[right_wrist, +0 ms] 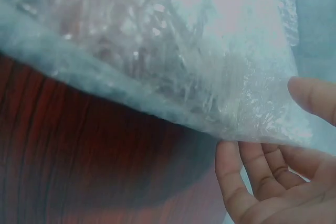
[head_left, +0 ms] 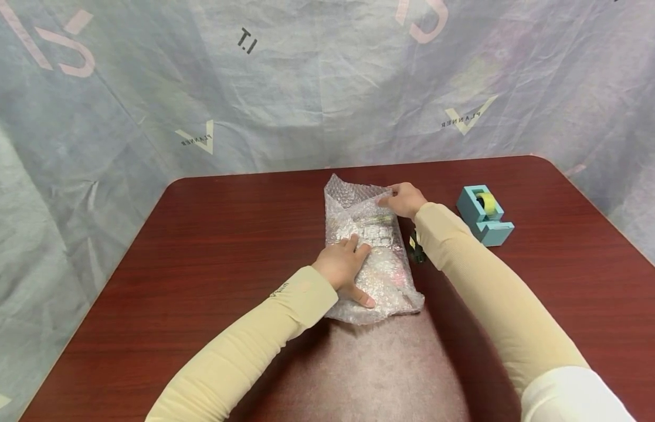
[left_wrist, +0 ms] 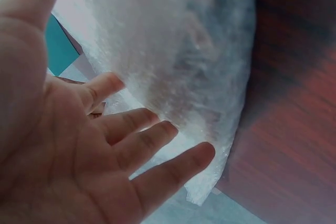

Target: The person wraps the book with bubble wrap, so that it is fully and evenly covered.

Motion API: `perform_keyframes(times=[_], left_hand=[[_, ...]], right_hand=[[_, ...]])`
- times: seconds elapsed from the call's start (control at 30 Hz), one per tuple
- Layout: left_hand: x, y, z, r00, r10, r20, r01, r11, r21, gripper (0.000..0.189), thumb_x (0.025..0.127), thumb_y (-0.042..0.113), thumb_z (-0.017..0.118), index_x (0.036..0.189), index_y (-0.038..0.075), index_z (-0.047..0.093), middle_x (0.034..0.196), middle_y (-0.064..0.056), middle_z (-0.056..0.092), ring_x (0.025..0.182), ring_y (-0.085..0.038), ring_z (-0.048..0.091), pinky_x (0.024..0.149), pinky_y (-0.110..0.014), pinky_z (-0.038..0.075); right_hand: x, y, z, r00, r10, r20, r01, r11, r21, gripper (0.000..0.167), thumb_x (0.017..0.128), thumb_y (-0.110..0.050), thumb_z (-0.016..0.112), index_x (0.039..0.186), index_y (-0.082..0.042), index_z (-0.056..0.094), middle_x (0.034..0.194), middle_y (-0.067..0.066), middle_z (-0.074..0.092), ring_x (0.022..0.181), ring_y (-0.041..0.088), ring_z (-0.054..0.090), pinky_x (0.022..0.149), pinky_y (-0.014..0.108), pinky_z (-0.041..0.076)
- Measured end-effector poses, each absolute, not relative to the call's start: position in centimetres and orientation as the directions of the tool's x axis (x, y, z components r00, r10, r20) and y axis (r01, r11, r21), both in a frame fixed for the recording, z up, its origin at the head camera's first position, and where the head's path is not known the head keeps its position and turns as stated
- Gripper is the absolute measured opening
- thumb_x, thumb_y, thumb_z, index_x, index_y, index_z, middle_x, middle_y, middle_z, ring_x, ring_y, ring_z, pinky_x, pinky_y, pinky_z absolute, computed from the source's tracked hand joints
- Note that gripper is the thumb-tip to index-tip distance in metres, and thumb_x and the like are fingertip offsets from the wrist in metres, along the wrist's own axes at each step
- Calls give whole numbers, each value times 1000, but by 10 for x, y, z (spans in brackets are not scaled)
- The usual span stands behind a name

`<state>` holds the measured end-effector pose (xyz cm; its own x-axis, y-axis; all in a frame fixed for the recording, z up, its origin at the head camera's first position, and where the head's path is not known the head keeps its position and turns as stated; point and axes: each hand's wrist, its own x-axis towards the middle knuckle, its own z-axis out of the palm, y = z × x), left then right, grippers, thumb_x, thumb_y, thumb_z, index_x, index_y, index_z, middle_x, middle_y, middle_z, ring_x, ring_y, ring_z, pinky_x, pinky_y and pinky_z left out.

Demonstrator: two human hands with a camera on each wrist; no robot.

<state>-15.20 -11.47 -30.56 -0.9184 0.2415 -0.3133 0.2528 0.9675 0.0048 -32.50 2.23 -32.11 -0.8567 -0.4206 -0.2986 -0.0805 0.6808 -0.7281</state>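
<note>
Your left hand [head_left: 340,264] rests on the bubble-wrapped bundle [head_left: 385,264], fingers straight and spread, gripping nothing. The bundle lies mid-desk, pointing towards the far edge of the desk [head_left: 243,228]; a tape dispenser [head_left: 468,210] stands nearer the right edge. Farther off, your right hand [head_left: 404,200] holds the bundle's far right corner, thumb above, fingers bent beneath (how firmly, you can't tell). You seem to be folding the wrap; next probably calls for drawing that corner flat.
</note>
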Motion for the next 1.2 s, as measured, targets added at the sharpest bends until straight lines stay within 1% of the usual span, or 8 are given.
perform_keyframes(times=[0.23,0.47,0.63,0.73,0.8,0.93,1.1,1.2], left_hand=[[-152,-114,-304,-919,246,-309,258,966,1,104,74,63,83,153,11,39,160,-24,32,145,-36,37,114,-43,38],[-152,-115,-304,-919,249,-306,257,966,12,102,73,62,84,151,11,40,160,-24,32,145,-36,38,114,-43,39],[-151,-116,-304,-921,242,-306,246,969,25,102,73,61,85,151,12,41,160,-23,33,144,-35,39,114,-43,39],[-150,-116,-304,-921,238,-310,239,970,36,103,72,61,85,151,12,41,160,-23,33,144,-35,38,114,-44,38],[-150,-116,-304,-919,238,-316,237,971,41,103,73,61,85,152,12,40,160,-23,32,145,-36,37,114,-44,38],[-150,-116,-303,-917,235,-322,236,971,37,104,73,61,84,153,12,39,161,-23,31,146,-36,36,114,-44,38],[-150,-116,-303,-918,231,-323,234,972,29,106,72,62,84,153,12,39,161,-22,31,146,-35,36,114,-44,38],[-151,-115,-303,-919,233,-318,237,971,27,106,71,62,85,153,11,40,161,-22,31,146,-35,37,112,-45,40]], right_hand=[[-317,27,-318,-851,-469,-236,-142,639,-756,39,102,-19,62,137,-2,60,152,22,44,136,41,43,106,55,42],[-308,35,-316,-827,-533,-181,-236,620,-748,23,100,-11,65,122,-3,66,122,19,59,109,37,55,94,52,47],[-305,38,-318,-804,-582,-125,-311,590,-745,29,98,-6,67,127,-4,66,120,19,63,102,34,60,92,50,50],[-304,37,-320,-773,-624,-114,-358,577,-734,41,98,-4,66,139,-7,62,126,21,63,105,36,62,93,51,51],[-302,37,-320,-752,-649,-116,-394,584,-709,47,98,-4,66,144,-9,59,138,24,57,117,39,60,97,53,49],[-298,36,-320,-715,-691,-106,-480,595,-644,44,98,-7,65,142,-10,62,150,26,44,134,44,47,102,57,45],[-290,39,-321,-679,-733,-44,-601,590,-539,38,96,-6,67,134,-8,68,139,22,53,126,43,51,103,58,43],[-283,41,-321,-657,-754,8,-689,596,-413,41,94,-6,69,135,-11,68,137,20,57,128,43,50,107,61,36]])
